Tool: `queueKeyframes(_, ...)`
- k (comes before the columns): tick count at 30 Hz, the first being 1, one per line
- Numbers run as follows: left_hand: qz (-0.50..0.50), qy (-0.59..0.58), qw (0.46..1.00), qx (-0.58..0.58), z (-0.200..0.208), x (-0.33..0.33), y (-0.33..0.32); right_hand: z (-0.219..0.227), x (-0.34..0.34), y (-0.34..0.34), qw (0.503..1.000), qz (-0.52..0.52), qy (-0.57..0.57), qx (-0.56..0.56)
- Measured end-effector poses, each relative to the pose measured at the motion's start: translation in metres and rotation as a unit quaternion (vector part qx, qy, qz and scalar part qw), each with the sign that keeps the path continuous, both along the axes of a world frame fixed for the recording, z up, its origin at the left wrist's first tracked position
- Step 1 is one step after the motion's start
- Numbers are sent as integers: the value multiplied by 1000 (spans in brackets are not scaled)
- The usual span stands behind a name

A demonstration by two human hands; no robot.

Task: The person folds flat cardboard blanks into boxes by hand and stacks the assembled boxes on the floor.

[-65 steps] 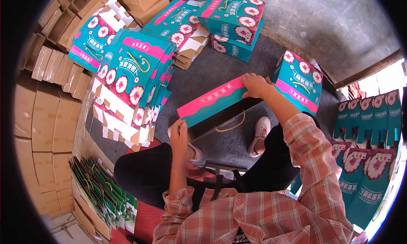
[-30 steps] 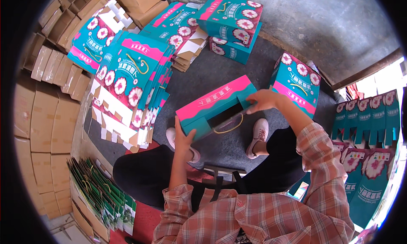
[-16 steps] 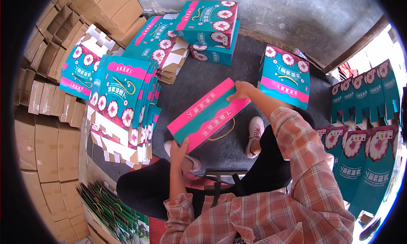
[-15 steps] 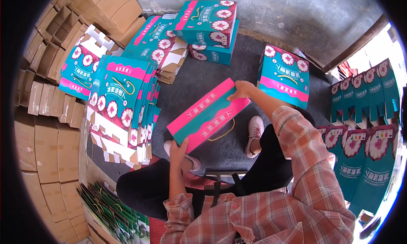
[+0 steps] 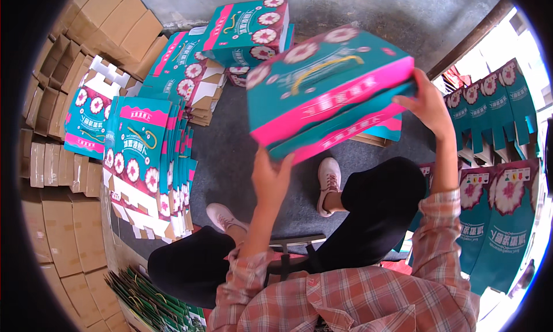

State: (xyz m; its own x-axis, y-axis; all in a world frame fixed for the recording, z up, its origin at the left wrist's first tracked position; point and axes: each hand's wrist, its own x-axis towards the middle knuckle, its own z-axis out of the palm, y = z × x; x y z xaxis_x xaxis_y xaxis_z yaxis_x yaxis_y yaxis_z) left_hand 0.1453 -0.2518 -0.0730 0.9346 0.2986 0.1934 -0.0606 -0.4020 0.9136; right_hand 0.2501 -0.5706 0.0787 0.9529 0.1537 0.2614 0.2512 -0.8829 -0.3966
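A teal and pink carton box [image 5: 331, 78] with flower pictures and a yellow cord handle is held up in the air in front of me, tilted and slightly blurred. My left hand [image 5: 271, 179] grips its lower left corner, thumb on the near pink edge. At the opposite end my right hand [image 5: 426, 104] clasps the right corner. The handle side faces up and away, while a pink-edged side with a gap along it faces me. Behind the held box, another box [image 5: 387, 129] on the floor is mostly hidden.
Flat-folded teal cartons [image 5: 141, 142] lean in a stack at left. Formed boxes [image 5: 247, 29] stand against the grey wall. Brown cartons [image 5: 69, 222] are piled along the left side. Rows of teal boxes [image 5: 507, 228] stand at right. Green folded packs [image 5: 152, 297] sit low on the left.
The box has been raised off the floor area toward the far side and turned so its flowered handle face shows. Both hands moved up and right with it, and the view shifted.
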Motion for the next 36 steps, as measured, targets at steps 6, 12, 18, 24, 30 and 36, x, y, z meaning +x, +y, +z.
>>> queueKeyframes(6,-149,24,989,-3,-49,98,-88,-135,-18,-106,965,-176,-72,179)
queueKeyframes(12,-205,74,976,5,-156,142,-131,-316,-28,-183,951,-187,26,244)
queueKeyframes(18,-162,61,983,-63,-176,198,-150,-320,19,-186,932,-246,40,265)
queueKeyframes(24,-253,200,943,-79,-140,223,-149,-331,39,-203,925,-265,65,266)
queueKeyframes(30,-231,199,951,-48,-136,160,-97,-367,-8,-206,917,-355,110,143)
queueKeyframes(36,-275,380,883,20,-100,20,17,-360,-68,-104,667,-296,396,558)
